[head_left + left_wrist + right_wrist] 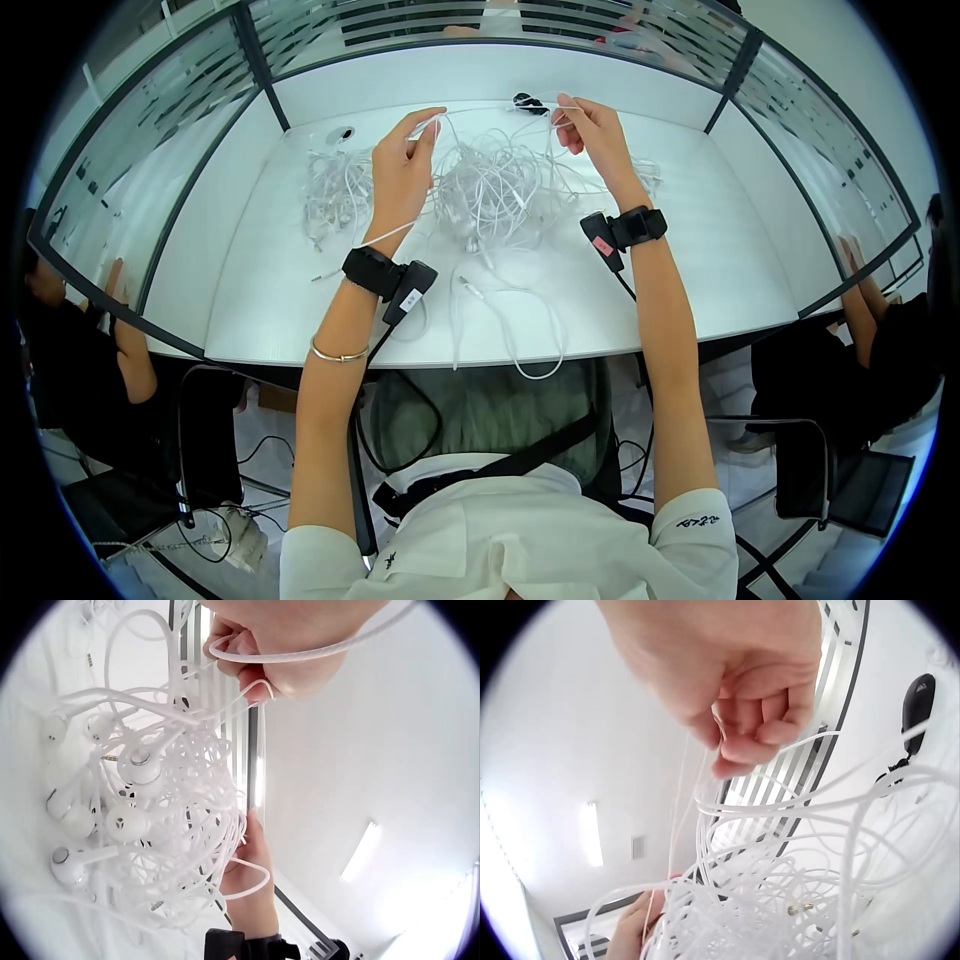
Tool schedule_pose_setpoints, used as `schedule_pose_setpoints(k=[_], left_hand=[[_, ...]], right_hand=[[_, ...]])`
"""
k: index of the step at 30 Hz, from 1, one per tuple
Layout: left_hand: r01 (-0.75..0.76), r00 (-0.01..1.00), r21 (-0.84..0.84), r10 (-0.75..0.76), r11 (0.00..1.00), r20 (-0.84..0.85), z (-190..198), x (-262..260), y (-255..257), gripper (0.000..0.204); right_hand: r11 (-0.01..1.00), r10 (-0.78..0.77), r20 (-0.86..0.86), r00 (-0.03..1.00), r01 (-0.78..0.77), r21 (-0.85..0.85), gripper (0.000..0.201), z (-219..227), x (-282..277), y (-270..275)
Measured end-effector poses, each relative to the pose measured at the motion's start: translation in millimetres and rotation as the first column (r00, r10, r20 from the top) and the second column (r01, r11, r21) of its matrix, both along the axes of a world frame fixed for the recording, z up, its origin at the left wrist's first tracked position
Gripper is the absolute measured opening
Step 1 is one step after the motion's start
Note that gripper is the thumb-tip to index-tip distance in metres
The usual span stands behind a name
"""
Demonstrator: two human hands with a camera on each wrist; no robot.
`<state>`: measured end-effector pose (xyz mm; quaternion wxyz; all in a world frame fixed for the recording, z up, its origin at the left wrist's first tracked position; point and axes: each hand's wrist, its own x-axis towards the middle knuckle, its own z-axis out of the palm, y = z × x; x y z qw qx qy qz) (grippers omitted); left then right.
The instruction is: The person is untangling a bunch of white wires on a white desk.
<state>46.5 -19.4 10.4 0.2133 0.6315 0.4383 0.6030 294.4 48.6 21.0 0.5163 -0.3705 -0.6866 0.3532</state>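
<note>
White, thin, rubbery-looking earphone cables [490, 192] lie tangled on the white counter [690, 265]; your left hand [403, 168] and right hand [598, 138] each pinch some above it. Probably light, limp and snag-prone, they're best held mid-length, not by the white plastic earbuds [127, 823].

Ceiling lamp [361, 851] is glaring | wrist views are bleaching cables [187, 799] | head view is bowing partition [500, 72], blackening corners
</note>
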Motion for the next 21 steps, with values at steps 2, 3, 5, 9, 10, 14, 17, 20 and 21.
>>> schedule_pose_setpoints(k=[2, 3, 5, 9, 10, 14, 17, 20, 21], left_hand=[[-0.011, 0.998, 0.017, 0.010, 1.000, 0.056, -0.1, 1.0, 0.3, 0.018], [-0.007, 0.996, 0.054, 0.002, 0.999, 0.091, -3.0, -0.9, 5.2, 0.019], [-0.078, 0.995, 0.083, 0.072, 0.993, 0.071, -3.6, -4.8, 9.1, 0.021], [-0.108, 0.992, 0.141, 0.097, 0.984, 0.079, -6.8, -6.0, 12.2, 0.016], [-0.125, 0.992, 0.179, 0.120, 0.976, 0.040, -8.6, -6.1, 13.5, 0.015], [-0.112, 0.993, 0.208, 0.117, 0.972, -0.010, -6.7, -6.7, 14.5, 0.016], [-0.098, 0.995, 0.191, 0.102, 0.977, -0.014, -1.8, -4.1, 9.4, 0.016], [-0.085, 0.990, 0.237, 0.109, 0.968, -0.088, -0.7, -4.0, 6.8, 0.014], [-0.075, 0.990, 0.263, 0.104, 0.962, -0.099, -1.2, -3.5, 7.2, 0.014]], right_hand=[[0.993, 0.100, -0.046, 0.994, -0.102, -0.059, 0.040, 1.3, -2.7, -5.8], [0.981, 0.147, -0.008, 0.989, -0.147, -0.128, 0.037, 5.6, -3.2, -11.3], [0.968, 0.211, 0.063, 0.976, -0.199, -0.153, 0.037, 1.7, -2.0, -10.7], [0.971, 0.226, 0.285, 0.931, -0.190, -0.148, 0.031, -7.2, -3.8, -11.2], [0.975, 0.213, 0.330, 0.919, -0.181, -0.125, 0.031, -7.5, -5.5, -11.0], [0.981, 0.166, 0.518, 0.839, -0.196, 0.003, 0.024, -1.6, -4.9, -18.9], [0.964, 0.089, 0.573, 0.815, -0.215, 0.157, 0.024, 17.5, 9.0, -33.8], [0.951, -0.038, 0.438, 0.898, -0.102, 0.291, 0.027, 39.0, 16.3, -49.4], [0.952, -0.068, 0.358, 0.931, -0.047, 0.304, 0.028, 46.0, 16.6, -53.3]])
